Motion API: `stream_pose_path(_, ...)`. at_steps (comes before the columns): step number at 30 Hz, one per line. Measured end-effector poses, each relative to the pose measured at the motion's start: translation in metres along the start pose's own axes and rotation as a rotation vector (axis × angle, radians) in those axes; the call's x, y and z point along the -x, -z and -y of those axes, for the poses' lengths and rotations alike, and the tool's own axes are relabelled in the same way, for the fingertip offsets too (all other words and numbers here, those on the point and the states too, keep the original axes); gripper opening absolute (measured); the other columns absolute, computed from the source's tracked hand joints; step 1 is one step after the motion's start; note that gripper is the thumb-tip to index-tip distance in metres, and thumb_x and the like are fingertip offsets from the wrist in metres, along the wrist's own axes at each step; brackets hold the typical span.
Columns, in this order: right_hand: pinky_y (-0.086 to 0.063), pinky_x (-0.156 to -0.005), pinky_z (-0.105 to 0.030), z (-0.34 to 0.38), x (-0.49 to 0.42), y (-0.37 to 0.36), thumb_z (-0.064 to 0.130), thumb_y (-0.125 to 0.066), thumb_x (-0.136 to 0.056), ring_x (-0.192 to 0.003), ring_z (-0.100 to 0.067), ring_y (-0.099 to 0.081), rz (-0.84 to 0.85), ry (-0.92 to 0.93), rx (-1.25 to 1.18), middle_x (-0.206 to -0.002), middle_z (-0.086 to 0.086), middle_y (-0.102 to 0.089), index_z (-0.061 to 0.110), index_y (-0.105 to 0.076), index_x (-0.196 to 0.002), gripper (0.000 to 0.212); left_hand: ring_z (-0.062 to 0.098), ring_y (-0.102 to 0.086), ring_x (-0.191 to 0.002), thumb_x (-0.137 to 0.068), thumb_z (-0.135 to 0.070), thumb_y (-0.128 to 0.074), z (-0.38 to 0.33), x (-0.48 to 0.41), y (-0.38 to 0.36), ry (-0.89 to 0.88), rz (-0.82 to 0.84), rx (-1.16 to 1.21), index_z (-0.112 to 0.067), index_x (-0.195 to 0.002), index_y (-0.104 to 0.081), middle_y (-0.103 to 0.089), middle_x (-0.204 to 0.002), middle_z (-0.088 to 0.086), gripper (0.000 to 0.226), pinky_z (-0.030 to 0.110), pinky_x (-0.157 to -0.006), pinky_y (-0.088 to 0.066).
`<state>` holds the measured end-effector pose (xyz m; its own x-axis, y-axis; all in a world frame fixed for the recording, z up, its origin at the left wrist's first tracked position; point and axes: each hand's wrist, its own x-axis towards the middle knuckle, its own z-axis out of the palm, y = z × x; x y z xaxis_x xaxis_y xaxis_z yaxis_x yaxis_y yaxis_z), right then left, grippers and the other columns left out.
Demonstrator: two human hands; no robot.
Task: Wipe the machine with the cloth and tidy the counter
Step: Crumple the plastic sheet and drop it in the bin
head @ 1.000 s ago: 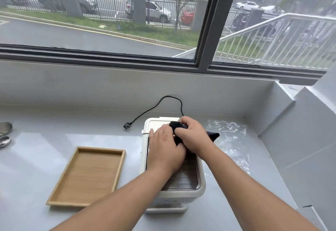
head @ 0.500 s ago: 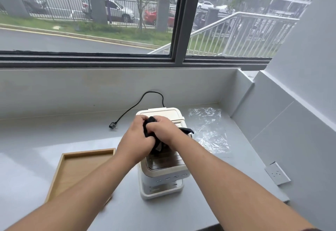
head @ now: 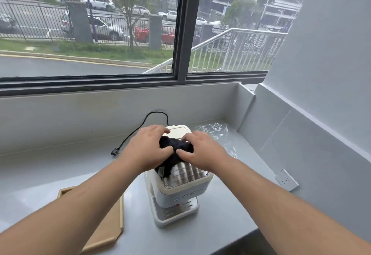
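Where the grey counter [head: 60, 170] runs under the window, items stand as follows, left to right. Tray [head: 112, 228]: wooden, shallow, at the near left edge, partly hidden by the left forearm. Plug [head: 114, 152]: black, lying on the counter, its cord [head: 140, 126] looping back behind the machine. Machine [head: 178, 186]: cream, upright, ribbed metal top, row of buttons on the front. Left hand [head: 147, 150]: fingers curled, pinching the cloth at its left side. Cloth [head: 175, 152]: black, bunched on the machine's top between both hands, one end trailing toward the near edge. Right hand [head: 202, 150]: fingers bent, gripping the cloth's right side. Plastic wrap [head: 218, 134]: clear, crumpled, in the far right corner. Socket [head: 286, 180]: white, on the right wall.
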<state>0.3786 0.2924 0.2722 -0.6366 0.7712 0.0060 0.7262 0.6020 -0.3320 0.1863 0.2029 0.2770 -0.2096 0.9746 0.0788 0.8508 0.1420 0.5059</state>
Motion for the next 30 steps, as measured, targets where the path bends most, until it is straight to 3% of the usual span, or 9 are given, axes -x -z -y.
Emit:
stream_pose_path(5, -0.040, -0.108, -0.040, -0.032, 0.018, 0.010, 0.060, -0.056, -0.092, -0.129, -0.023, -0.044, -0.088, -0.006, 0.138, -0.133, 0.003, -0.057, 0.028, -0.056, -0.139, 0.057, 0.018, -0.040, -0.143, -0.082, -0.069, -0.057, -0.026, -0.013, -0.015, -0.122, -0.003, -0.171, -0.035, -0.144, -0.052, -0.047, -0.156, -0.011, 0.071, 0.041, -0.114, -0.038)
stream_pose_path(9, -0.036, -0.111, -0.039, -0.057, 0.026, 0.017, 0.060, -0.056, -0.093, -0.137, -0.021, -0.040, -0.157, -0.036, 0.172, -0.142, 0.004, -0.054, 0.028, -0.053, -0.143, 0.060, 0.019, -0.043, -0.140, -0.081, -0.070, -0.060, -0.050, -0.022, -0.026, -0.189, -0.013, -0.195, -0.036, -0.143, -0.053, -0.049, -0.154, -0.010, 0.072, 0.037, -0.112, -0.036)
stream_pose_path(14, -0.032, -0.116, -0.041, -0.100, 0.031, 0.020, 0.060, -0.057, -0.092, -0.144, -0.021, -0.034, -0.185, -0.097, 0.173, -0.151, 0.002, -0.047, 0.032, -0.042, -0.152, 0.068, 0.020, -0.035, -0.148, -0.083, -0.070, -0.061, -0.078, -0.042, -0.047, -0.208, 0.042, -0.237, -0.034, -0.149, -0.048, -0.039, -0.164, -0.004, 0.076, 0.036, -0.120, -0.027)
stream_pose_path(30, -0.022, -0.125, -0.049, -0.268, -0.004, 0.024, 0.067, -0.060, -0.087, -0.155, -0.031, -0.020, -0.007, -0.201, 0.189, -0.167, -0.005, -0.026, 0.032, -0.022, -0.161, 0.090, 0.023, -0.032, -0.150, -0.077, -0.071, -0.058, -0.160, -0.150, -0.153, -0.119, 0.182, -0.387, -0.034, -0.154, -0.040, -0.036, -0.166, -0.002, 0.087, 0.046, -0.123, -0.028)
